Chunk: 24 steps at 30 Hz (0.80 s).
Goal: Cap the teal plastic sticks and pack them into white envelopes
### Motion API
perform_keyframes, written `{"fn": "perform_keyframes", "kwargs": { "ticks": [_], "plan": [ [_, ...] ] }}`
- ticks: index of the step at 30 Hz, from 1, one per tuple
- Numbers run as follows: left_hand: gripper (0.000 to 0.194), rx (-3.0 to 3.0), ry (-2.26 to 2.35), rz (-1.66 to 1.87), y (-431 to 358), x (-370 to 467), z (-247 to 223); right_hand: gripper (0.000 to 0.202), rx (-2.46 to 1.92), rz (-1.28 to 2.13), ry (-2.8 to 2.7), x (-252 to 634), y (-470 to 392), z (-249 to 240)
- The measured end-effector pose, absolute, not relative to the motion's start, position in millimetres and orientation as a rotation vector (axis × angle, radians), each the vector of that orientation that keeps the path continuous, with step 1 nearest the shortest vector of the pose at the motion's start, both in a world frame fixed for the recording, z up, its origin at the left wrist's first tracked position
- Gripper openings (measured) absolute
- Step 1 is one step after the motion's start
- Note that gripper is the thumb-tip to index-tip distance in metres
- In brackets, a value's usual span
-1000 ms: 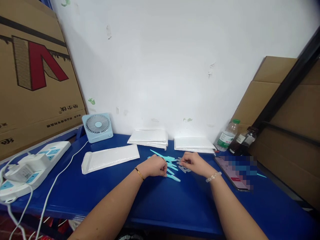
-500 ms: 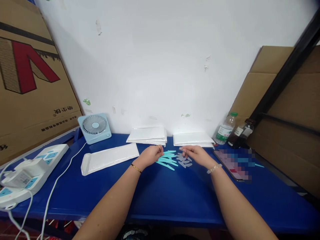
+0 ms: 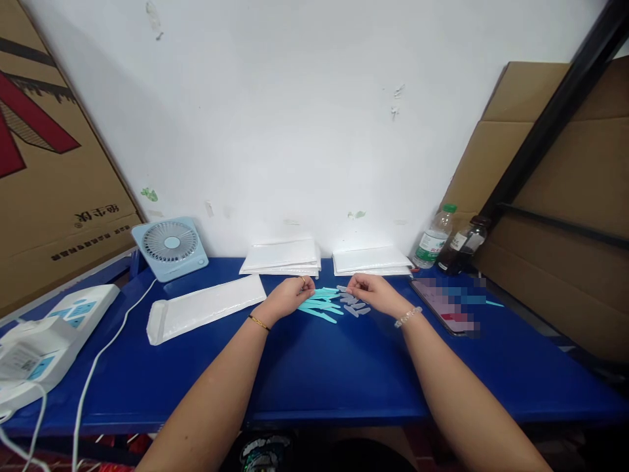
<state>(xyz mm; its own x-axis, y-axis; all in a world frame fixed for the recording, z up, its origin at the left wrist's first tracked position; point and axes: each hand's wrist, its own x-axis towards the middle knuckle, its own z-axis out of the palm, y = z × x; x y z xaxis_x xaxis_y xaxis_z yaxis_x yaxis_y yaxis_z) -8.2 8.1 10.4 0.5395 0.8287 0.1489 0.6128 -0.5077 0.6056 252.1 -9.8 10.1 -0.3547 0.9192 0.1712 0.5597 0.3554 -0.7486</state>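
My left hand [image 3: 291, 294] is closed in a pinch at the left of a small heap of slim turquoise sticks [image 3: 322, 311]. From its fingertips a turquoise stick [image 3: 326, 290] points to the right. Opposite, my right hand [image 3: 376, 294] pinches a small translucent sleeve-like piece [image 3: 343, 288], whose tip lies close to the stick's end. Whether the two touch is too small to tell. More translucent pieces [image 3: 354, 309] lie loose on the blue tabletop [image 3: 339, 367], just below my right fingers.
White padded envelopes are stacked along the wall, a left stack [image 3: 280, 255] and a right stack [image 3: 371, 259]. A single envelope [image 3: 206, 308], a fan [image 3: 171, 246] and a power strip [image 3: 83, 314] lie leftward. Rightward are a phone [image 3: 435, 305], a clear bottle [image 3: 435, 239] and a dark bottle [image 3: 459, 249].
The camera view has shifted slightly, moving the table items left and up. My right fingers have drawn together, and the translucent piece now points toward the stick in my left hand.
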Motion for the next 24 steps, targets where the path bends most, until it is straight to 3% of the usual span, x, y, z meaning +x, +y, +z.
{"fn": "perform_keyframes", "kwargs": {
  "ticks": [8,15,24],
  "plan": [
    [0.023,2.288,1.067,0.559,6.6,-2.8,6.2,0.027,-1.238,0.818,-2.099,239.2,-13.4,6.1],
    [0.024,2.369,0.970,0.260,2.3,-0.6,3.9,0.024,-1.249,1.022,-2.345,242.4,-19.9,14.5],
    [0.013,2.624,1.199,0.195,14.1,-5.8,-5.7,0.010,-1.604,0.452,-2.450,247.8,-9.3,2.2]
  ]
}}
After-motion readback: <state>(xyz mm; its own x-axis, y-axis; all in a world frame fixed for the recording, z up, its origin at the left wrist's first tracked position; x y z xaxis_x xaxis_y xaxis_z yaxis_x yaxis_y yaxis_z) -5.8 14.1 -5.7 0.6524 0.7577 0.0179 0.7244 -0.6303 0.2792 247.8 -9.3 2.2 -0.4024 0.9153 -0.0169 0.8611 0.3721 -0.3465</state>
